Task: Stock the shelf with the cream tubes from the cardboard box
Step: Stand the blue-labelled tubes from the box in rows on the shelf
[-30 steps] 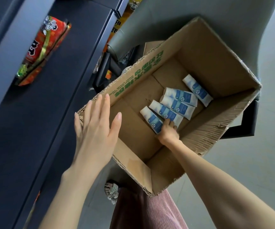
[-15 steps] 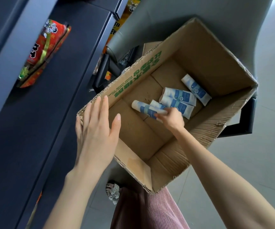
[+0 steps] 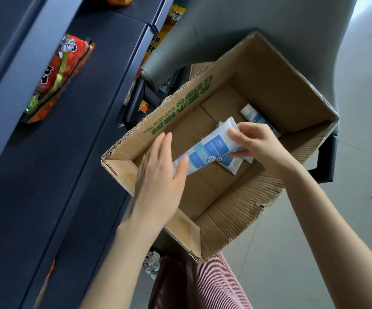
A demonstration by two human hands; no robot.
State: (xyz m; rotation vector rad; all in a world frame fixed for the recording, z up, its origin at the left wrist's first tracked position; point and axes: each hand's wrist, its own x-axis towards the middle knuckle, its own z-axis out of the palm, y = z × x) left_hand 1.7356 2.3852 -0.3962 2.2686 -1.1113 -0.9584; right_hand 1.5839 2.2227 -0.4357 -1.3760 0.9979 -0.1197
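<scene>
Right, nearest us there's a pink ribbed garment (image 3: 220,284) at the person's waist, and both bare arms reach out from there over the cardboard box (image 3: 267,70). The left hand (image 3: 158,181) is spread almost flat, fingers straight and close together, thumb out; it lies along the cap end of a lifted cream tube (image 3: 209,148), thumb tip resting on the tube, though nothing is gripped yet. Further in, the right hand (image 3: 261,148) does the holding: its fingers are curled and pinched on the tube's flat crimped end, keeping the tube tilted above the box floor.

My read is a hand-over, right to left, before the tube goes to the shelf (image 3: 73,152). To do it cleanly, the left hand should wrap round the tube's body first, and only then should the right let go; a smooth tube held only by its thin end could easily twist out.

Below the hands, a second tube (image 3: 230,167) lies flat on the bottom, and a third (image 3: 253,117) sits toward the far wall, partly hidden; there may be more underneath. Beyond the box, on the left, the dark shelf carries a red snack packet (image 3: 64,70), so most of the stocking looks undone.
</scene>
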